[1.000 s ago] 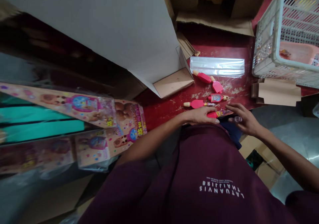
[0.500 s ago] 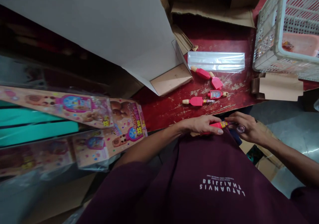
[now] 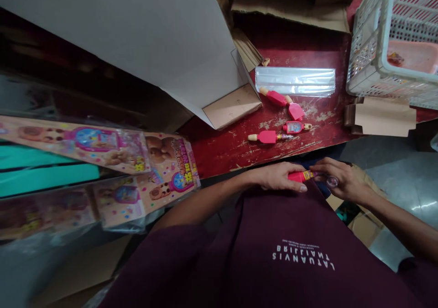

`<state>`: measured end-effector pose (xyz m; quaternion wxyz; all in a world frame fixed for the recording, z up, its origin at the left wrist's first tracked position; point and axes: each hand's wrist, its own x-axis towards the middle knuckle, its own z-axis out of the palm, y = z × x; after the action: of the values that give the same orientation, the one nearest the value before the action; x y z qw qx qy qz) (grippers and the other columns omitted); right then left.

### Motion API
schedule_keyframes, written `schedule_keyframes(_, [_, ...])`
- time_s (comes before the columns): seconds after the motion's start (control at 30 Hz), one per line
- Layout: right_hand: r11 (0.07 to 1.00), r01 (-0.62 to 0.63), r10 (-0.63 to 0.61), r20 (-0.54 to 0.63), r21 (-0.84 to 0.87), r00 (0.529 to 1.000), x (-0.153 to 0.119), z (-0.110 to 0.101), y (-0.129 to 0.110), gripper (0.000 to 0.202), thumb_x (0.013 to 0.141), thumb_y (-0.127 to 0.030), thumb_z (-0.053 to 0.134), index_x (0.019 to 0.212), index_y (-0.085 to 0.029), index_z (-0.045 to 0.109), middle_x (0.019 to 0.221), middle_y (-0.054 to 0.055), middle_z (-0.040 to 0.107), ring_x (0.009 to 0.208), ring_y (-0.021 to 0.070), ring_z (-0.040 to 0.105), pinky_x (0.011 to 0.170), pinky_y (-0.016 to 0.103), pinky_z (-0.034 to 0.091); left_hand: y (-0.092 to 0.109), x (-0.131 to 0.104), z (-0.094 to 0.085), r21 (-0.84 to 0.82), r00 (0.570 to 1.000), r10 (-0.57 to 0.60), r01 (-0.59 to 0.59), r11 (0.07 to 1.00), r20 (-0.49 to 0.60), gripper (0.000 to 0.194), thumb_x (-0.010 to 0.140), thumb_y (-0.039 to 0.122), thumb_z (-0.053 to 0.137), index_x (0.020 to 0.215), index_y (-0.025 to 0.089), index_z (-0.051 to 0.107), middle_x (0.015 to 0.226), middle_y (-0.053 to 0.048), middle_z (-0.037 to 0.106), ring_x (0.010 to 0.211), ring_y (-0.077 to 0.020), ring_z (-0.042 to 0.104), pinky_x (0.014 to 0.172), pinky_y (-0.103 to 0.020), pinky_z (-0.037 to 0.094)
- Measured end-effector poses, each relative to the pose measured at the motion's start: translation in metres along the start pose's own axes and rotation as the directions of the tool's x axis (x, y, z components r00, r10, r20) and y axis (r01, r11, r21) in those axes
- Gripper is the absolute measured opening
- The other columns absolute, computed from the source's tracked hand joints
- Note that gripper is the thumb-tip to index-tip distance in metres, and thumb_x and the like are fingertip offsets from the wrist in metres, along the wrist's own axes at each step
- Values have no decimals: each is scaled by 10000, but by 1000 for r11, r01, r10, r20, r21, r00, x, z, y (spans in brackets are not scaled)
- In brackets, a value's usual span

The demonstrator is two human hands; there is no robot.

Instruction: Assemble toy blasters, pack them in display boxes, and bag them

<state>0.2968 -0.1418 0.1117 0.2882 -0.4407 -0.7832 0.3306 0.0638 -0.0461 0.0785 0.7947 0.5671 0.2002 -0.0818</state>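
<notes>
Close in front of my torso, my left hand is closed around a pinkish-red popsicle-shaped toy. Out of the toy's right end points a yellow-labelled clear tube. My right hand pinches this tube, whose round clear end shows below the fingers. On the red table beyond lie several similar toys: a pink one with a tube in its end, one with a picture face, and a pink one with a tan stick.
Clear plastic sleeves lie at the back of the red table. A big white box stands on the left, printed toy cards below it. On the right are a white basket and stacked flat cardboard.
My left hand covers more of the toy's left end. Both hands stay together on the toy and tube. The whole view has shifted slightly.
</notes>
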Motion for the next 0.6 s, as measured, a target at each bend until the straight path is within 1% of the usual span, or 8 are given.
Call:
schedule_keyframes(0.07, [998,-38,36,36,42,999,2,-1,0,271,996,-234,578,1254,-191,647,966,76,705,816,160,684,689,268,561,-6,3,-4,-94,994,-51,60,994,97,581,728,596,786,1105,165,689,958,-42,668,806,-163,593,731,-291,485])
schedule_keyframes(0.13, [998,-57,57,26,12,998,3,-2,-2,255,996,-237,575,1235,-190,652,965,77,703,808,158,684,682,264,557,-10,5,-7,-146,985,-77,100,984,153,611,733,601,779,1140,157,680,949,-41,672,769,-151,593,714,-288,484])
schedule_keyframes(0.2, [998,-45,46,1,-47,999,2,-1,-7,275,1000,-225,554,1259,-188,639,983,90,692,829,167,680,682,270,559,-9,4,-5,-123,992,-48,63,990,120,577,764,561,773,1168,160,679,1027,-54,690,855,-170,624,791,-305,498])
schedule_keyframes(0.27, [996,-9,10,10,-86,1000,-2,2,-12,325,1000,-211,537,1317,-189,605,987,97,678,836,177,668,677,282,562,-7,0,1,-36,998,24,-22,999,49,526,792,504,770,1187,168,685,1156,-70,696,1022,-211,637,935,-342,484])
schedule_keyframes(0.33, [994,34,-30,35,-105,999,-9,6,-15,369,994,-201,536,1361,-185,570,988,105,667,830,189,652,672,299,563,-5,-4,10,56,997,80,-80,995,2,520,807,480,763,1216,170,683,1234,-80,693,1128,-246,628,1027,-371,450])
schedule_keyframes(0.4, [990,69,-62,54,-123,997,-16,11,-16,393,985,-194,545,1377,-164,550,1006,125,660,843,207,641,683,322,566,-6,-7,19,117,994,105,-102,988,-18,550,815,484,757,1256,168,667,1261,-91,695,1156,-262,633,1048,-381,442])
schedule_keyframes(0.47, [985,91,-84,52,-148,995,-21,14,-15,404,983,-199,545,1383,-143,539,1025,145,655,856,222,633,692,345,566,-9,-8,24,153,991,127,-120,981,-33,558,822,487,750,1266,163,658,1257,-102,701,1149,-266,643,1036,-384,453])
schedule_keyframes(0.6, [983,78,-73,35,-164,997,-25,20,-11,417,982,-198,546,1398,-163,521,1026,138,650,838,216,616,685,349,559,-11,-7,27,182,985,160,-146,972,-63,503,855,466,715,1252,164,653,1241,-105,707,1124,-261,652,1017,-390,469])
